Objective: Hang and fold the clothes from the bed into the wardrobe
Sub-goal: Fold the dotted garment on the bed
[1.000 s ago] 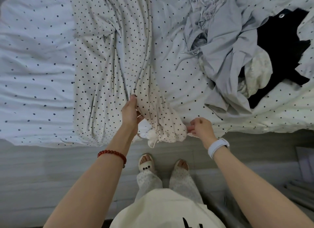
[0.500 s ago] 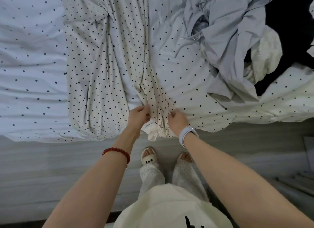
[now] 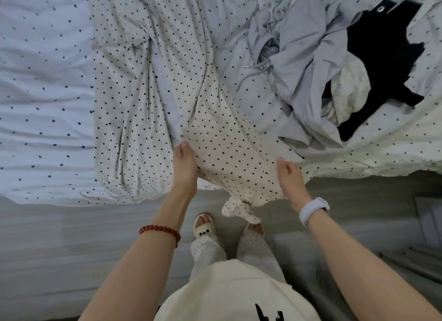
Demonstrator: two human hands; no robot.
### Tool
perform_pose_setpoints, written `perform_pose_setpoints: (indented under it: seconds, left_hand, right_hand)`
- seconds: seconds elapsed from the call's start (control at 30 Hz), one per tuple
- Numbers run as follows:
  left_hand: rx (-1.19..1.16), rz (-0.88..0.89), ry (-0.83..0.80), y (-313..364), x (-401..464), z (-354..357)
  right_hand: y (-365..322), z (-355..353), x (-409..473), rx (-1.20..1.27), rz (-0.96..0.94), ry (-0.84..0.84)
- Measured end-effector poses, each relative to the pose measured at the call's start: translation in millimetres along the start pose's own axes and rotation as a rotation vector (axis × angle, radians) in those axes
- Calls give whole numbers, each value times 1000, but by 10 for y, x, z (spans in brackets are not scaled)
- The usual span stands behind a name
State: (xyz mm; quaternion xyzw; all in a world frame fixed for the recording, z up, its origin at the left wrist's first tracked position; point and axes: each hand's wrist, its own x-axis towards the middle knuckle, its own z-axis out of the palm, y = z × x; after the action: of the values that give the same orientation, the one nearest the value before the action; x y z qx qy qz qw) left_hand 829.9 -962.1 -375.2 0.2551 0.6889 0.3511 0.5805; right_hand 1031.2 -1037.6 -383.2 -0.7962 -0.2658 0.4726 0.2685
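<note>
Two hands work one garment at the near edge of the bed (image 3: 43, 86), and nothing here looks finished yet. The left hand (image 3: 184, 165) pinches a fold of the polka-dot garment (image 3: 148, 110), its fingers (image 3: 183, 148) closed on the cloth where the fabric bunches. The right hand (image 3: 290, 177) lies against the garment's other edge with fingers fairly straight and relaxed; whether it grips the cloth from below cannot be told. Between the two hands a stretch of the dotted cloth is held taut, and a knotted tie end (image 3: 239, 209) hangs off the mattress edge above the floor (image 3: 71, 237).

As for progress, I judge the task to be at an early stage. The dotted garment lies spread and wrinkled, neither folded nor on a hanger. To the right, well apart from the hands, a heap waits untouched: a crumpled grey garment (image 3: 303, 57), a black garment (image 3: 382, 45) and a pale cream piece (image 3: 346, 86) tucked between them. No wardrobe and no hanger show in this view, so nothing can be said of what is already put away. What seems left is smoothing and folding or hanging this piece, then dealing with the whole heap.
</note>
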Motion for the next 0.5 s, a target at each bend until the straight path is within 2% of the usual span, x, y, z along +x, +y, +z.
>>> perform_pose_setpoints:
  seconds: [0.1,0.2,0.23,0.3,0.37,0.4,0.5]
  left_hand:
    - [-137,-268,-339,-210,-134,82]
    - [-67,-437,-478,-463,-311,35]
    - [-28,-446,-473,-511,-372,35]
    - [-41,-423,-433,-566,-440,17]
    - [-85,-329,-318,-562,-485,-4]
    - [-59,-273,-246,-576,-470,-20]
    - [351,-146,-183,-611,-478,-13]
  right_hand:
    - [49,-75,10,-154,126,-213]
    - [165,-237,-22,-295,181,-413]
    - [223,-303,-21,-300,168,-409]
    - [359,-411,-15,-179,162,-297]
    - [477,-489,-13,-65,162,-166]
    - [522,-495,-12,-84,147,-129]
    - [657,-429,9,-238,154,-112]
